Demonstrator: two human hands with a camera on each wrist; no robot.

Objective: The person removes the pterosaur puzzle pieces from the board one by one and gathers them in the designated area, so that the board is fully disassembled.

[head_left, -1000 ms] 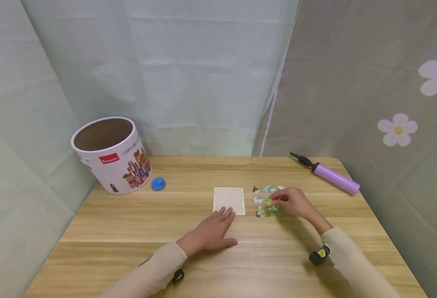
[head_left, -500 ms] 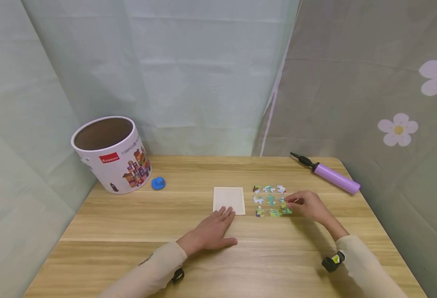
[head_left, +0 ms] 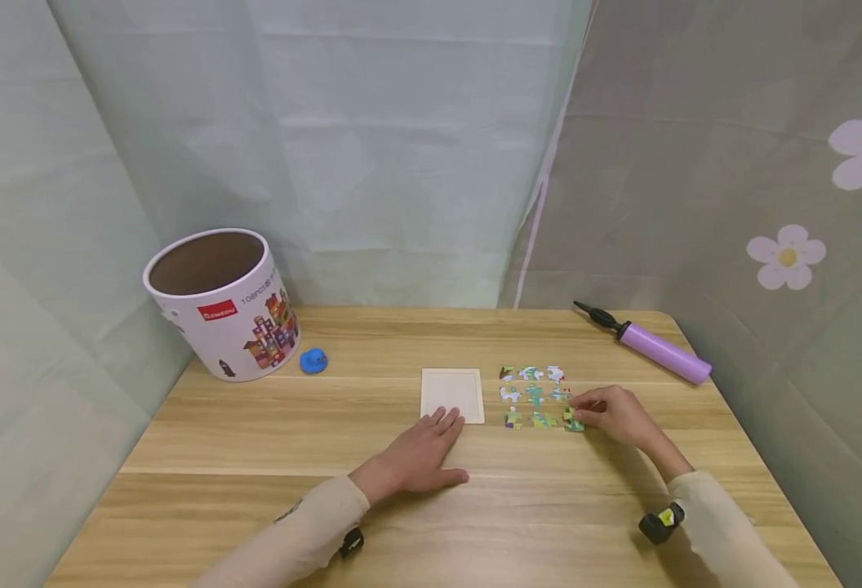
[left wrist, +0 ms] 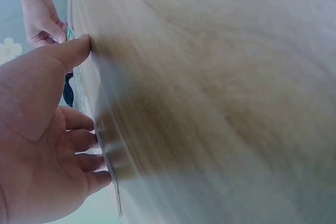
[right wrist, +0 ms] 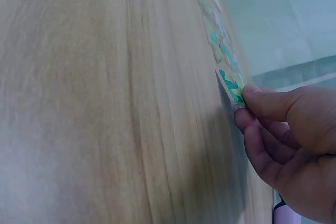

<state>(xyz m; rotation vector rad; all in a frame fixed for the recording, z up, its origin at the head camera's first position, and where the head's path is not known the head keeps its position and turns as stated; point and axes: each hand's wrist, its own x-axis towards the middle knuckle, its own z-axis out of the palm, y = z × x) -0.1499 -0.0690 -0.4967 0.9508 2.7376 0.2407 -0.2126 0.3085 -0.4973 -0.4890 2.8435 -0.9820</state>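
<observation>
Between thumb and fingertips my right hand [head_left: 618, 416] pinches a green jigsaw puzzle piece [right wrist: 231, 86]. In the right wrist view that piece is tilted, one edge raised off the wood. Several other puzzle pieces [head_left: 534, 395] lie in rows just left of this hand, printed in green, white and blue. My left hand [head_left: 418, 456] lies with fingers extended, its fingertips resting on the near edge of a square pale wooden puzzle tray [head_left: 451, 384]. The left wrist view shows those fingertips on the tray's edge and the thumb [left wrist: 79, 51] spread away, touching the tabletop.
On the wooden table [head_left: 255, 445], a large white bucket [head_left: 236, 327] stands at the back left beside a blue toy duck [head_left: 313, 361]. A purple hand pump [head_left: 659, 351] lies at the back right. Curtains hang behind the table.
My right hand has moved rightward from the middle of the pieces, carrying the green puzzle piece to the right end of the front row. The left hand and tray have stayed still.
</observation>
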